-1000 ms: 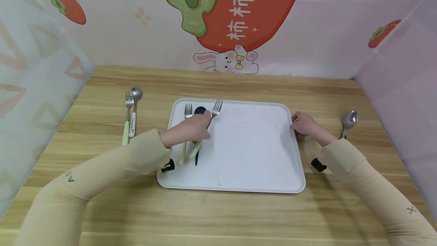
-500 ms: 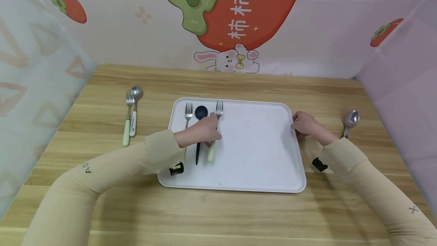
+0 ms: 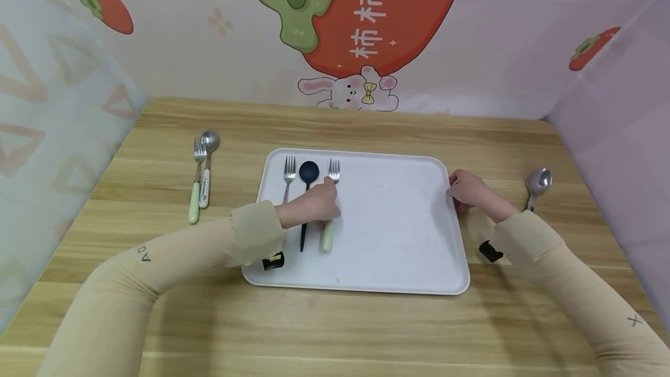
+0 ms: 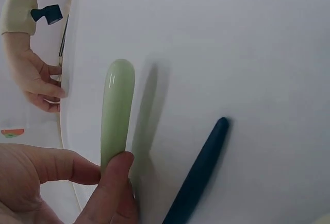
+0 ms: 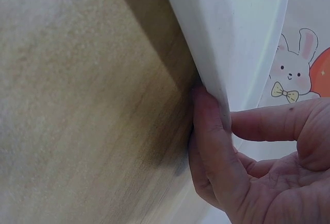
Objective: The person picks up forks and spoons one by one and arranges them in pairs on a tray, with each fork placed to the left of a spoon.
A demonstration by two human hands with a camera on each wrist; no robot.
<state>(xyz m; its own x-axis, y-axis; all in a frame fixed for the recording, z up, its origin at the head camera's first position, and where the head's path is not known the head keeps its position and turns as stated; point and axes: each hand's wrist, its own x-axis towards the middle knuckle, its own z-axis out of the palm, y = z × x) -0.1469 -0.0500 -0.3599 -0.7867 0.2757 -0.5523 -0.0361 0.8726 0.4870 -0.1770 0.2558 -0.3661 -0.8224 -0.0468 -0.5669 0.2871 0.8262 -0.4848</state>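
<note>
My left hand (image 3: 316, 201) pinches a fork (image 3: 327, 238) by its light green handle, over the left half of the white tray (image 3: 387, 231). In the left wrist view, thumb and fingers grip the green handle (image 4: 117, 105), whose shadow falls on the tray beside it. Just left of it lies a black spoon (image 3: 309, 171), partly covered by the hand. Another fork (image 3: 289, 169) rests further left, its handle hidden under the arm. On the tray's right side, my right hand (image 3: 471, 189) pinches the rim, thumb above and fingers beneath, as the right wrist view shows.
Left of the tray, a fork with a green handle (image 3: 194, 202) and a spoon with a white handle (image 3: 205, 182) lie side by side on the wooden table (image 3: 314, 330). Metal spoons (image 3: 539, 182) lie at the right, partly behind the right arm. Printed cloth walls enclose the table.
The left hand has moved right with the fork, away from the black spoon, and the slanted fork now stands nearly parallel to it. The right hand stays on the tray rim.
</note>
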